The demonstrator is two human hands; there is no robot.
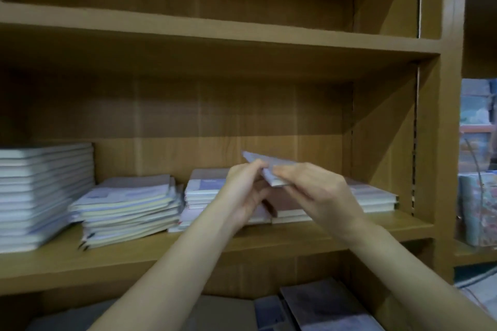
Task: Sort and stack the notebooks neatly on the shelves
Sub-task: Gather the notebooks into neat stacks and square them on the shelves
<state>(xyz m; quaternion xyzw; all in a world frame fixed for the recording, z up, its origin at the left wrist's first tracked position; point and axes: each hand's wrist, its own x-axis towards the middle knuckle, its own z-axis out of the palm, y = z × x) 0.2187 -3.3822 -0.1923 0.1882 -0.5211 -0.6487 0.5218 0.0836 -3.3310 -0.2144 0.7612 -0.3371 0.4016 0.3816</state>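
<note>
Single head-worn wide-angle view, faced forward and slightly down into a wooden shelf unit (242,247) at close range. Framed from arm's reach, with both forearms entering from the lower edge and an adjoining unit (476,196) caught at the right margin. No second view supplied.
</note>
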